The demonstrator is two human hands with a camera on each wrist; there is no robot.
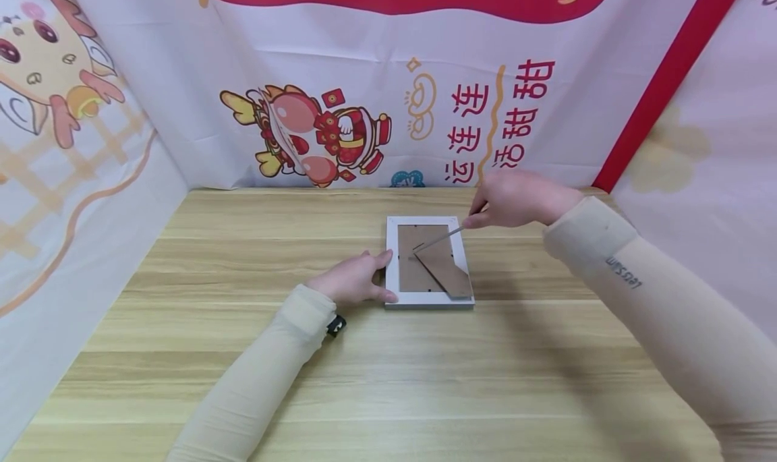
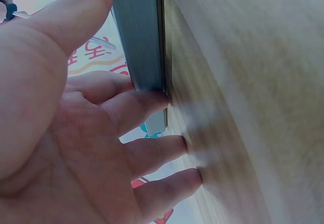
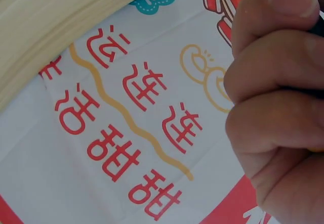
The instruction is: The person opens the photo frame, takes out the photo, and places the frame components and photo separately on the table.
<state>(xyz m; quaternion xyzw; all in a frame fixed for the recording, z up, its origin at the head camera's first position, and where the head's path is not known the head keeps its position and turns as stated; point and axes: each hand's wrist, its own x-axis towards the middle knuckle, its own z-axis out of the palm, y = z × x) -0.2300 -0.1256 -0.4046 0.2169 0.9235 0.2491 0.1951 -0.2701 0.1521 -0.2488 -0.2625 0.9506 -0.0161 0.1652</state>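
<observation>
A white picture frame (image 1: 421,220) lies face down on the table, its brown backing board (image 1: 409,276) upward. A brown easel stand (image 1: 446,276) slants across the board toward the lower right corner. My left hand (image 1: 358,278) rests against the frame's left side, thumb at the near corner; in the left wrist view its fingers (image 2: 152,155) are fairly straight. My right hand (image 1: 506,199) grips a screwdriver-like tool with a thin metal shaft (image 1: 443,237), its tip at the board near the stand's upper end. Curled fingers (image 3: 273,118) hide most of its dark handle.
The wood-grain table (image 1: 243,260) extends around the frame. A white printed cloth (image 1: 340,50) with red lettering hangs behind the table's far edge, and more printed cloth covers both sides. A small black object (image 1: 336,325) sits at my left wrist.
</observation>
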